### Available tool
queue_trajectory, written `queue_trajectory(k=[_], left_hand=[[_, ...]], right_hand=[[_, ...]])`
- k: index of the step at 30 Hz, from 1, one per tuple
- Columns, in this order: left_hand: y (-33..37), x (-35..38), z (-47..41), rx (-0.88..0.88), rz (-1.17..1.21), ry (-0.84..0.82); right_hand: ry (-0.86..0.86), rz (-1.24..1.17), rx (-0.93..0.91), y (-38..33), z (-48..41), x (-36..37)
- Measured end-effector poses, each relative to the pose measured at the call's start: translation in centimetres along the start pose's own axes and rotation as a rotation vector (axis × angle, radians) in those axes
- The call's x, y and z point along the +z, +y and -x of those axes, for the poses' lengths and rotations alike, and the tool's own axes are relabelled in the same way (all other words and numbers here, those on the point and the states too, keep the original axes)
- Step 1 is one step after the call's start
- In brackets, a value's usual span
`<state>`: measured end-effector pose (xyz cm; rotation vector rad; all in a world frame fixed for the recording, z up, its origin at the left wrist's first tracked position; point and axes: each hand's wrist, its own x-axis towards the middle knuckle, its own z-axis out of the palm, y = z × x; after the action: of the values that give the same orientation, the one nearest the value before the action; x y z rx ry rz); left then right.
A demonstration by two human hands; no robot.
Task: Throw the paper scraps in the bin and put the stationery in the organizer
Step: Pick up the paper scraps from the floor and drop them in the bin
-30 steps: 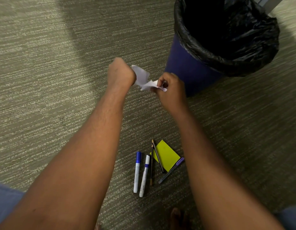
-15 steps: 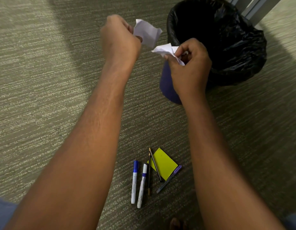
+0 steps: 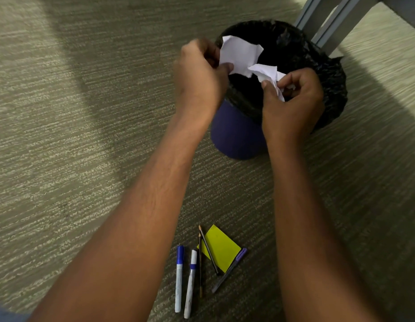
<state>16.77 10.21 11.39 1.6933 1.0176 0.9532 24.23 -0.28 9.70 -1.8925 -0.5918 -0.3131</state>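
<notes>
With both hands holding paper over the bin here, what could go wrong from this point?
The left hand holds its paper scrap near the bin rim's near-left edge, so on release it may drift onto the carpet. The right hand pinches a crumpled scrap that might cling to the fingers. The pens, pencils and yellow note lie near the person's feet and could get stepped on.

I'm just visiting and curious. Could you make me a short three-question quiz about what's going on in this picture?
1. True or false: both paper scraps, the left hand's and the right hand's, are held over the open bin.
2. Which lies partly on the yellow sticky note? A) a pencil B) the blue-capped marker C) a paper scrap
3. Fill in: the stationery lies on the ____.

Key: 1 true; 2 A; 3 carpet.
</notes>
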Motion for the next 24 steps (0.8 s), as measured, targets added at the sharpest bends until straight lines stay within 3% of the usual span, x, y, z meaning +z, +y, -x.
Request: queue_trajectory(k=[18,24], left_hand=[[-0.1,4.4,1.0,0.095,-0.002,-0.278],[-0.5,4.0,1.3,0.128,-0.046,-0.242]], right_hand=[[0.041,0.103,0.127,2.9,-1.2,-1.7],[-0.016,0.069,0.150,2.8,-1.3,-1.4]])
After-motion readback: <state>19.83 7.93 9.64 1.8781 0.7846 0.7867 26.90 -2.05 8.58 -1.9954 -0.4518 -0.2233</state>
